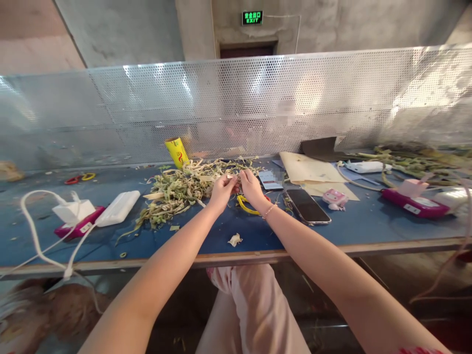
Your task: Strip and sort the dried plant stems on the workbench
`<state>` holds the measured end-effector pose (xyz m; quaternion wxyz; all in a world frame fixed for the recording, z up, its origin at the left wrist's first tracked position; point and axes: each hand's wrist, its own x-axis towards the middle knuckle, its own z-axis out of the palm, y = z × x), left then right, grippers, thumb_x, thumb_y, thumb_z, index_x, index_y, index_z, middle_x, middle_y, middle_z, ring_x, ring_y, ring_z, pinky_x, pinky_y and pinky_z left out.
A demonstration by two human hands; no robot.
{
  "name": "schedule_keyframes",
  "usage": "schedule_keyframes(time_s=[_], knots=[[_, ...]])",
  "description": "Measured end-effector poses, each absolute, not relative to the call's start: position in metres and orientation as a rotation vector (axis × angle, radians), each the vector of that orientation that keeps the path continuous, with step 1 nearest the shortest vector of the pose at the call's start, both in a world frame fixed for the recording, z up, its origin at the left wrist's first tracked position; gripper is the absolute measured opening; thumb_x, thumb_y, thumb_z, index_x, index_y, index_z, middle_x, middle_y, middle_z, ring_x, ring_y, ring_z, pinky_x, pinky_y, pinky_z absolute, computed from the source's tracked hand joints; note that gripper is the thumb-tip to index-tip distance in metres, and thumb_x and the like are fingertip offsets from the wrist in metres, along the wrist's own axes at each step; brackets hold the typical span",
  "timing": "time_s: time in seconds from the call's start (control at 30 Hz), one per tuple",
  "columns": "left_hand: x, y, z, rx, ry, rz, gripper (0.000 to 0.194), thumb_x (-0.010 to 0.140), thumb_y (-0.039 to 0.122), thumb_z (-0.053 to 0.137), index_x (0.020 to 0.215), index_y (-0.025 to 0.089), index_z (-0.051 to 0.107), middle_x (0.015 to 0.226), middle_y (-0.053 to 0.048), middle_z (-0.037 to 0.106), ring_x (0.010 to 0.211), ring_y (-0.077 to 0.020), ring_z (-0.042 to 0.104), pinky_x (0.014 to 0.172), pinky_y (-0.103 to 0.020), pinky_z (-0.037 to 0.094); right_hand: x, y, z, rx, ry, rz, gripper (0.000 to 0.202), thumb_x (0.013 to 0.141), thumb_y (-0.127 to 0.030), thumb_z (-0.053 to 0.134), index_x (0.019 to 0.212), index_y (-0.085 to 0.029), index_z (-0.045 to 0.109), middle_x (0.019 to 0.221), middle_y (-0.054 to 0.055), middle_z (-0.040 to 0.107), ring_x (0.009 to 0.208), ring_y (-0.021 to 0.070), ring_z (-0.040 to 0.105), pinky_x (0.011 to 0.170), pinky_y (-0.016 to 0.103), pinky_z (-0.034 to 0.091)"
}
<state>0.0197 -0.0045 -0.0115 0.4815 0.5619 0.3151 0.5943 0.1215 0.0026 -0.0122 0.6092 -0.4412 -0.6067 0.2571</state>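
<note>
My left hand (pixel 222 191) is closed at the right end of a heap of pale green and tan plant scraps (pixel 180 187), with a small pale bit showing at its fingertips. My right hand (pixel 251 186) is beside it, fingers bent together, thumb side toward the left hand. What its fingers hold is too small to make out. Under the right wrist lie yellow-handled scissors (pixel 246 205), partly hidden. A loose pale scrap (pixel 235 240) rests near the table's front edge.
Right of my hands are a phone (pixel 308 206), a lit screen (pixel 270 180), a pink case (pixel 335 198) and brown paper (pixel 313 169). Magenta power strips (pixel 79 227) with cables sit at both sides. A yellow tube (pixel 177 151) stands before the perforated metal panel (pixel 221 108).
</note>
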Motion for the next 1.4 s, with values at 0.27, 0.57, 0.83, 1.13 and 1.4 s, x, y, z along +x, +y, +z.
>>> schedule_keyframes(time_s=[0.27, 0.57, 0.83, 1.13, 1.4], knots=[[0.018, -0.007, -0.01, 1.36, 0.789, 1.444, 0.029, 0.063, 0.039, 0.066, 0.066, 0.016, 0.049, 0.05, 0.005, 0.049, 0.044, -0.0059, 0.045, 0.047, -0.02, 0.036, 0.122, 0.004, -0.012, -0.943, -1.394, 0.601, 0.02, 0.077, -0.037, 0.041, 0.065, -0.02, 0.041, 0.058, -0.004, 0.042, 0.056, 0.0107, 0.039, 0.057, 0.025, 0.031], [0.017, -0.012, -0.004, 1.213, 0.806, 1.473, 0.029, 0.062, 0.037, 0.066, 0.07, 0.017, 0.048, 0.048, 0.007, 0.044, 0.043, -0.0042, 0.041, 0.045, -0.018, 0.034, 0.123, 0.005, -0.015, -0.883, -1.401, 0.565, 0.019, 0.077, -0.036, 0.041, 0.066, -0.02, 0.041, 0.056, -0.005, 0.038, 0.055, 0.01, 0.035, 0.056, 0.023, 0.03], [0.021, -0.009, -0.01, 1.349, 0.864, 1.497, 0.028, 0.064, 0.04, 0.064, 0.069, 0.018, 0.047, 0.05, 0.006, 0.049, 0.044, -0.0064, 0.045, 0.048, -0.02, 0.037, 0.122, 0.001, -0.014, -1.001, -1.441, 0.426, 0.02, 0.081, -0.037, 0.034, 0.071, -0.022, 0.039, 0.059, -0.003, 0.043, 0.056, 0.0121, 0.04, 0.058, 0.025, 0.031], [0.022, -0.013, -0.005, 1.055, 0.756, 1.441, 0.032, 0.059, 0.034, 0.069, 0.071, 0.018, 0.044, 0.046, 0.009, 0.043, 0.041, -0.0024, 0.039, 0.045, -0.015, 0.034, 0.121, -0.002, -0.012, -0.95, -1.482, 0.428, 0.018, 0.08, -0.036, 0.037, 0.072, -0.021, 0.042, 0.057, -0.004, 0.042, 0.054, 0.0117, 0.039, 0.057, 0.024, 0.031], [0.02, -0.01, -0.008, 1.165, 0.79, 1.476, 0.035, 0.055, 0.039, 0.071, 0.069, 0.017, 0.047, 0.044, 0.009, 0.04, 0.037, -0.0024, 0.035, 0.041, -0.016, 0.029, 0.122, 0.005, -0.014, -0.933, -1.354, 0.657, 0.017, 0.077, -0.038, 0.039, 0.073, -0.021, 0.042, 0.049, -0.008, 0.032, 0.043, 0.0086, 0.028, 0.045, 0.023, 0.024]])
